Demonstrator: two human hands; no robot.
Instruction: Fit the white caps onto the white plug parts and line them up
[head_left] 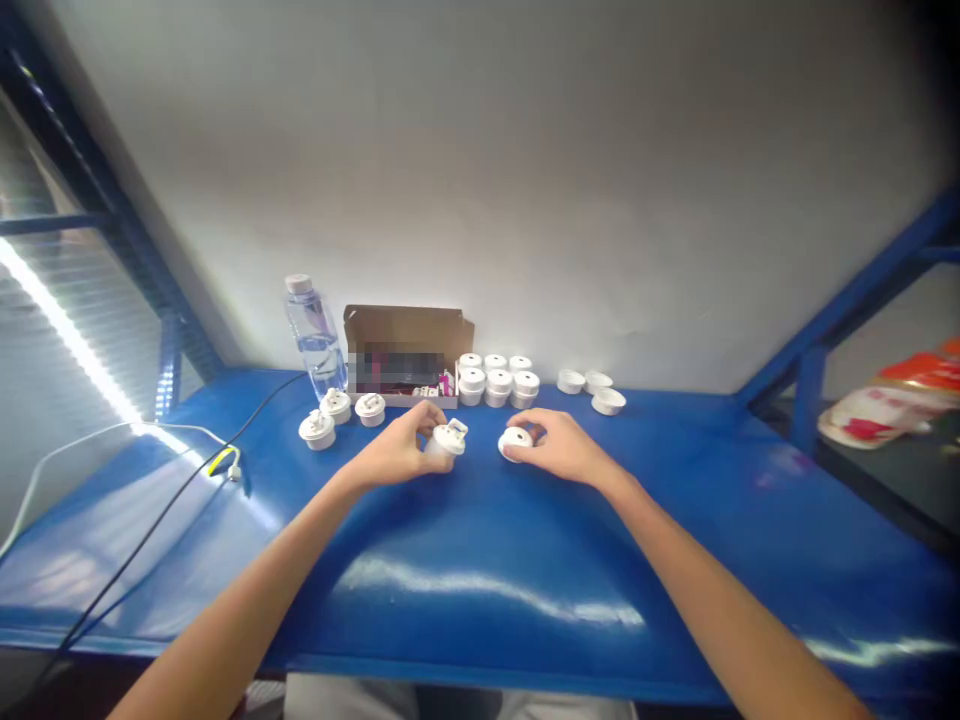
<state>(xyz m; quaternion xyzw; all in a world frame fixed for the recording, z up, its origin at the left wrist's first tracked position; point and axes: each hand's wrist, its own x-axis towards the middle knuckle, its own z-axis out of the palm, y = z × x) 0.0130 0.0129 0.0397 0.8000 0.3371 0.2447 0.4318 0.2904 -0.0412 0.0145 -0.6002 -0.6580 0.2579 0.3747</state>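
Note:
My left hand (409, 445) is closed round a white round plastic base (448, 440) with a small raised fitting on top. To its right, my right hand (559, 445) grips a white round cap (515, 440) with a small dark hole in its top. The two parts are apart, both low over the blue table. Left of my left hand are three similar bases with fittings (317, 430). Behind my hands, several white capped round units (498, 385) stand in rows. Three shallow white cups (608, 401) sit farther right at the back.
An open cardboard box (409, 330) with small parts stands against the wall, next to a clear water bottle (319, 345). A black cable (187, 480) and a white cable with a plug (234, 472) cross the left of the blue table (480, 580). Blue frame posts (808, 400) flank it.

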